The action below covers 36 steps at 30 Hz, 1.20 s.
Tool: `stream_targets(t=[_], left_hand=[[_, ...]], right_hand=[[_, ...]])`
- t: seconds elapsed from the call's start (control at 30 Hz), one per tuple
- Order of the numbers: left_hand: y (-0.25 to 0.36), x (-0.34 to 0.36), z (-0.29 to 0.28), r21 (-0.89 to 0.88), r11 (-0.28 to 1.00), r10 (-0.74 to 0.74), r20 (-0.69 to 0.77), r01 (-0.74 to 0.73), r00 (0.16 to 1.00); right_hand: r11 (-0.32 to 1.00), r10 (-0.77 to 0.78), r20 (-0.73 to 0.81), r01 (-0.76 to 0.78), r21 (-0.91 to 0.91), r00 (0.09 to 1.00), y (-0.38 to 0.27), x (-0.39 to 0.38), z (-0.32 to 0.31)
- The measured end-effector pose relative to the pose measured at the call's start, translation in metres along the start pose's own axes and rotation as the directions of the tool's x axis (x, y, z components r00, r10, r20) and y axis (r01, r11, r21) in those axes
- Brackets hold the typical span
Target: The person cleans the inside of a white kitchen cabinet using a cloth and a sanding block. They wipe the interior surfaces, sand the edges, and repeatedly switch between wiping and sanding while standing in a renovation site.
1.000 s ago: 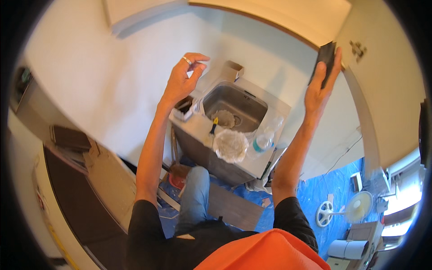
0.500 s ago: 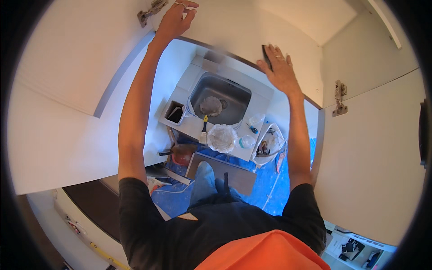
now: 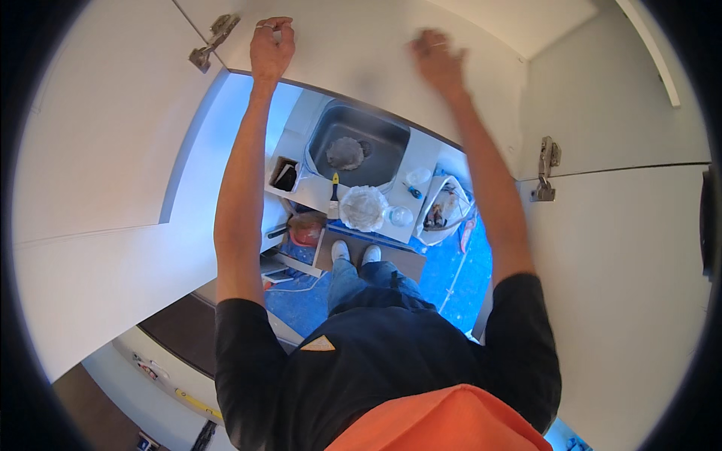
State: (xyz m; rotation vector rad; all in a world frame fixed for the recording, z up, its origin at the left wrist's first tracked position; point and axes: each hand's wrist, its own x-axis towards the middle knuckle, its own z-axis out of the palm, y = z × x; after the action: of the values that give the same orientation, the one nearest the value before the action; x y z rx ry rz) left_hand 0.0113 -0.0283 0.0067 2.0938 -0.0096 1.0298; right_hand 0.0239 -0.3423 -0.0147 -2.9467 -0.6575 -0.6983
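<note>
Both my arms reach up into a white wall cabinet, over its pale bottom panel [image 3: 338, 45]. My left hand [image 3: 272, 49] is at the panel's left part near the front edge, fingers curled in; whatever they may hold is hidden. Farther right, my right hand [image 3: 438, 66] is over the same panel and smeared by motion. Something dark shows at its fingers, but I cannot make it out. The left cabinet door [image 3: 113, 135] stands open beside a metal hinge [image 3: 214, 43]. Another hinge [image 3: 546, 169] is at the right door [image 3: 617, 286].
Below lies a counter with a steel sink [image 3: 391, 143], a paintbrush [image 3: 334, 197], a plastic-covered bowl-like thing [image 3: 363, 208] and a clear cup [image 3: 400, 216]. A white bag of tools [image 3: 444, 210] hangs at its right. My feet are on a brown board [image 3: 406, 259] over blue sheeting [image 3: 451, 278].
My right hand, with a dark flat thing under it before, has moved left and farther in. The left hand's fingers have curled. Both my shoes now show on the board.
</note>
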Motion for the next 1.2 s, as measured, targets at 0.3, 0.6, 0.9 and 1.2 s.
stream_targets(t=[0.3, 0.6, 0.9, 1.2], left_hand=[[0.005, -0.002, 0.001, -0.048, 0.998, -0.055, -0.090, 0.051, 0.994], [0.007, 0.000, -0.005, -0.055, 0.997, -0.057, -0.050, 0.055, 0.997], [0.010, 0.002, -0.008, -0.122, 0.992, -0.044, -0.026, 0.041, 0.999], [0.010, -0.002, -0.014, -0.161, 0.987, 0.011, -0.073, -0.023, 0.997]], right_hand=[[0.983, -0.170, 0.008, 0.169, 0.068, 0.985, -0.035, 0.012, -0.003], [0.989, -0.021, 0.021, 0.018, 0.144, 1.000, -0.016, 0.038, 0.009], [1.000, -0.029, -0.071, 0.028, -0.009, 0.997, -0.006, 0.047, 0.018], [0.990, 0.140, -0.061, -0.141, -0.005, 0.988, 0.021, 0.054, 0.023]])
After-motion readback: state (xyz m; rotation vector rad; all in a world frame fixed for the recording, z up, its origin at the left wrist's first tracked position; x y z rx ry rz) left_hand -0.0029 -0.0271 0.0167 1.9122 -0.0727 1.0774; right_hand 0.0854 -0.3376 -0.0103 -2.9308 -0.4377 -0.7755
